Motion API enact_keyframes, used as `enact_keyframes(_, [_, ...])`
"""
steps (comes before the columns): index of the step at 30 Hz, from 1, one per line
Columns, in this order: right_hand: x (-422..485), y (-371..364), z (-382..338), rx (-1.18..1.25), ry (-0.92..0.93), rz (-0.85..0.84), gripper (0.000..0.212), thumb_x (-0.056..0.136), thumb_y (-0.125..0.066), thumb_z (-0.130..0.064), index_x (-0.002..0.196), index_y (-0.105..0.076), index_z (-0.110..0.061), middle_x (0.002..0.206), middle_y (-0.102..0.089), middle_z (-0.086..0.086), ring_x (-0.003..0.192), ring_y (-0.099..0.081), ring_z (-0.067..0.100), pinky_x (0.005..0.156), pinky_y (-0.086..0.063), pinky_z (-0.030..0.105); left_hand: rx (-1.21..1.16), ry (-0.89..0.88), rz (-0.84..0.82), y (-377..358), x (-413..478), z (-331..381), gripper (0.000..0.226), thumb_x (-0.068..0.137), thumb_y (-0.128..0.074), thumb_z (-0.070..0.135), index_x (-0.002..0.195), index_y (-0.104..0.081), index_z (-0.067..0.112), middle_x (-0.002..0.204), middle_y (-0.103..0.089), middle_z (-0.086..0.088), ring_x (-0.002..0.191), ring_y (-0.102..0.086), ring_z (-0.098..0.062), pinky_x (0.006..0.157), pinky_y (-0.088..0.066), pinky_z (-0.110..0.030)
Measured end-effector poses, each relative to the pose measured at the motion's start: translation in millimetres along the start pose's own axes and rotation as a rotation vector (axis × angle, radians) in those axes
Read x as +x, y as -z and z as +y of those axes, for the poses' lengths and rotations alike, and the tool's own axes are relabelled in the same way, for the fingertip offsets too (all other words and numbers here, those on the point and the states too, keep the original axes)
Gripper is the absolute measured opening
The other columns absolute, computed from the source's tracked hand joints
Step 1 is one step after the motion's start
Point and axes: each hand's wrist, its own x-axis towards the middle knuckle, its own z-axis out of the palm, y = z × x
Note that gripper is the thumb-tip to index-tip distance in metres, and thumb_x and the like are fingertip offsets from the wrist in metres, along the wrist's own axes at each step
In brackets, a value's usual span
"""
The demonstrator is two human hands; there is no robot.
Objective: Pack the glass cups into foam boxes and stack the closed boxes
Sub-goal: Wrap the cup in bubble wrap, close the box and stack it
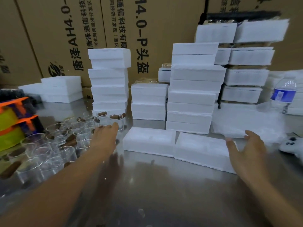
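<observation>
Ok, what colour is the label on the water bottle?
Blue, on the clear water bottle; the head view shows it.

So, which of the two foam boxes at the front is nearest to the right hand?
The foam box on the right: the right hand is at its right end. The left box lies farther off.

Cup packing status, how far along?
Done: several stacks of closed foam boxes stand at the back. In hand: two foam pieces lie side by side up front; the left hand reaches toward the glass cups, the right hand is open beside the right piece, neither holding anything. Left: a large cluster of cups on the left is unpacked.
</observation>
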Motion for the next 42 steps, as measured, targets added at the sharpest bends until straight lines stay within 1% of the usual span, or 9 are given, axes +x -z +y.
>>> enact_keyframes(5, [-0.9, -0.9, -0.1, 0.017, 0.012, -0.006, 0.061, 0.089, -0.059, -0.027, 0.140, -0.033, -0.005, 0.140, -0.039, 0.017, 0.131, -0.030, 0.030, 0.105, -0.028, 0.040, -0.202, -0.063, 0.115, 11.1, -2.7, 3.0, 0.030, 0.087, -0.060, 0.000, 0.113, -0.052, 0.011, 0.105, -0.064, -0.011, 0.093, -0.061, -0.029, 0.072, -0.047, -0.036])
enact_keyframes(9, [-12.6, -2.3, -11.4, -0.004, 0.189, 0.026, 0.057, 0.088, -0.061, -0.023, 0.138, -0.037, -0.008, 0.137, -0.039, 0.012, 0.126, -0.034, 0.022, 0.100, -0.029, 0.031, -0.441, -0.286, 0.345, 46.3, -6.1, 25.2, 0.019, 0.084, -0.061, -0.003, 0.082, -0.049, 0.011, 0.074, -0.057, -0.004, 0.067, -0.052, -0.028, 0.054, -0.035, -0.034])
enact_keyframes(14, [-30.5, -9.4, -25.6, 0.044, 0.434, -0.068, 0.063, 0.084, -0.064, -0.031, 0.138, -0.032, -0.022, 0.133, -0.031, -0.013, 0.116, -0.027, -0.006, 0.098, -0.027, 0.022, -0.702, -0.501, 0.220, 87.5, -15.1, 78.8, 0.033, 0.084, -0.070, 0.011, 0.078, -0.041, 0.028, 0.080, -0.059, 0.007, 0.075, -0.054, -0.007, 0.063, -0.044, -0.025])
enact_keyframes(19, [-32.5, -9.0, -34.8, 0.334, 0.201, -0.220, 0.053, 0.081, -0.034, -0.068, 0.129, -0.020, -0.052, 0.120, -0.043, -0.027, 0.100, -0.045, -0.022, 0.074, -0.031, -0.003, -0.653, -0.735, 0.116, 101.4, -36.4, 119.4, 0.040, 0.084, -0.070, 0.013, 0.074, -0.036, 0.033, 0.085, -0.058, 0.009, 0.087, -0.042, 0.001, 0.070, -0.035, -0.006])
enact_keyframes(23, [-23.6, -11.8, -30.8, 0.588, 0.045, -0.261, 0.014, 0.096, -0.042, -0.040, 0.099, -0.054, -0.034, 0.078, -0.067, -0.014, 0.062, -0.062, 0.003, 0.068, -0.048, 0.022, -0.682, -0.792, 0.085, 90.4, -50.0, 134.4, 0.036, 0.083, -0.071, 0.018, 0.077, -0.039, 0.032, 0.084, -0.053, 0.016, 0.086, -0.041, -0.003, 0.077, -0.036, -0.015])
enact_keyframes(29, [-19.0, -11.0, -33.3, 0.721, -0.132, -0.293, 0.016, 0.098, -0.046, -0.020, 0.089, -0.058, -0.013, 0.059, -0.065, -0.010, 0.048, -0.054, 0.006, 0.064, -0.048, 0.032, -1.176, -0.431, 0.106, 57.9, -65.1, 141.3, 0.055, 0.075, -0.078, 0.029, 0.107, -0.037, 0.045, 0.116, -0.046, 0.026, 0.110, -0.041, 0.017, 0.090, -0.025, 0.004])
enact_keyframes(34, [-26.6, -13.3, -38.5, 0.837, -0.219, -0.367, 0.021, 0.099, -0.044, -0.022, 0.089, -0.059, -0.011, 0.057, -0.062, -0.008, 0.049, -0.054, 0.009, 0.059, -0.048, 0.023, -1.666, -0.203, -0.345, 33.3, -68.3, 148.7, 0.069, 0.061, -0.084, 0.046, 0.120, -0.049, 0.034, 0.122, -0.063, 0.010, 0.107, -0.062, -0.003, 0.085, -0.051, -0.017])
enact_keyframes(37, [-27.9, -14.4, -38.3, 0.813, -0.213, -0.384, 0.022, 0.098, -0.045, -0.024, 0.087, -0.061, -0.015, 0.059, -0.064, -0.006, 0.051, -0.056, 0.009, 0.058, -0.048, 0.021, -1.723, -0.197, -0.358, 26.5, -65.2, 149.6, 0.049, 0.067, -0.076, 0.038, 0.113, -0.059, 0.032, 0.111, -0.070, 0.010, 0.105, -0.065, -0.009, 0.082, -0.052, -0.020])
enact_keyframes(42, [5.0, -8.3, -21.5, 0.577, -0.034, -0.245, 0.018, 0.096, -0.047, -0.022, 0.082, -0.058, -0.025, 0.067, -0.067, -0.011, 0.061, -0.062, 0.005, 0.061, -0.048, 0.015, -1.851, -0.041, -0.356, 22.2, -58.3, 146.4, 0.075, 0.047, -0.087, 0.046, 0.114, -0.062, 0.025, 0.103, -0.073, 0.010, 0.101, -0.067, -0.014, 0.092, -0.049, -0.030])
